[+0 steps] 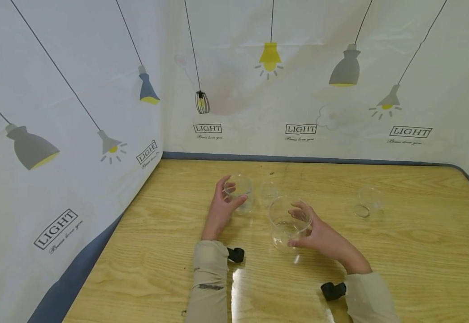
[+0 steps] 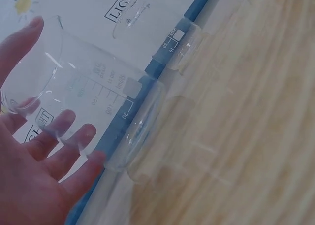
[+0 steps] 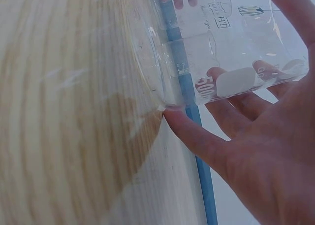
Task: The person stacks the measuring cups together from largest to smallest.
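Observation:
My left hand (image 1: 221, 205) holds a clear glass beaker (image 2: 113, 94) from its left side, thumb and fingers spread round its wall. White volume marks show on that beaker in the left wrist view. My right hand (image 1: 319, 233) grips a larger clear beaker (image 3: 236, 82) from the right, with "500" printed on it. The larger beaker stands upright, nearer to me than the other one. Between and just behind the two is a small clear beaker (image 1: 269, 194), marked with low numbers in the left wrist view (image 2: 184, 45).
Farther right on the wood-grain table (image 1: 420, 251) is another clear glass vessel (image 1: 371, 197), its outline faint. A white curtain (image 1: 242, 103) printed with lamps hangs along the back and left edges. Black wrist mounts (image 1: 236, 255) sit at both sleeves.

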`<control>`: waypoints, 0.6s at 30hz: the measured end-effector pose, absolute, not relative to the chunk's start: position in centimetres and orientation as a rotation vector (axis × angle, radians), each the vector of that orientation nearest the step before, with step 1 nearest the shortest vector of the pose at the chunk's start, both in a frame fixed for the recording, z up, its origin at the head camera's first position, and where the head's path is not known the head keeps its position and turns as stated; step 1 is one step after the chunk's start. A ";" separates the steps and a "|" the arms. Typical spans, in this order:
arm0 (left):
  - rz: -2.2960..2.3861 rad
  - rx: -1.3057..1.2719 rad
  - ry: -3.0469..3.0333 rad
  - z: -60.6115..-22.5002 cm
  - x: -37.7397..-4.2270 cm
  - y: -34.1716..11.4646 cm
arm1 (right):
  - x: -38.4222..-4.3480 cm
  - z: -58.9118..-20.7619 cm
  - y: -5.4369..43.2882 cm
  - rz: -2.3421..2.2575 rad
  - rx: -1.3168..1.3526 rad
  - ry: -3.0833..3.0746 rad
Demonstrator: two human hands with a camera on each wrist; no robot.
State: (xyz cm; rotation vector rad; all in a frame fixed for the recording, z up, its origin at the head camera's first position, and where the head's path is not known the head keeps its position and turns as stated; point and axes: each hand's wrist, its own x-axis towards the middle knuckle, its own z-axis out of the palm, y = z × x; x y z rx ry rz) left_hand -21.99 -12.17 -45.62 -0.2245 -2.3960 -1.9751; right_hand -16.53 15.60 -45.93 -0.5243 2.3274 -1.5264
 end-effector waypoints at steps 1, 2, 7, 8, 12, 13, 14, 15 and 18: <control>-1.980 -0.221 -2.404 -45.2 -21.8 -12.1 | -16.5 -45.9 15.6 -1.527 -0.525 2.327; -1.989 -0.213 -2.411 -44.7 -21.6 -12.1 | -16.6 -46.0 15.6 -1.529 -0.522 2.327; -2.015 -0.183 -2.425 -44.5 -21.6 -12.1 | -16.6 -46.0 15.5 -1.531 -0.519 2.329; -2.022 -0.175 -2.426 -44.6 -21.7 -12.1 | -16.6 -46.0 15.5 -1.532 -0.519 2.329; -2.016 -0.164 -2.431 -45.6 -22.2 -12.3 | -16.6 -45.9 15.5 -1.527 -0.523 2.328; -2.009 -0.162 -2.433 -45.8 -22.4 -12.3 | -16.5 -45.9 15.5 -1.526 -0.530 2.328; -1.998 -0.164 -2.434 -46.1 -22.5 -12.4 | -16.5 -45.9 15.6 -1.526 -0.534 2.327; -1.988 -0.168 -2.434 -46.3 -22.6 -12.4 | -16.5 -45.9 15.6 -1.526 -0.537 2.326; -1.985 -0.168 -2.431 -46.5 -22.7 -12.4 | -16.5 -45.9 15.6 -1.530 -0.540 2.323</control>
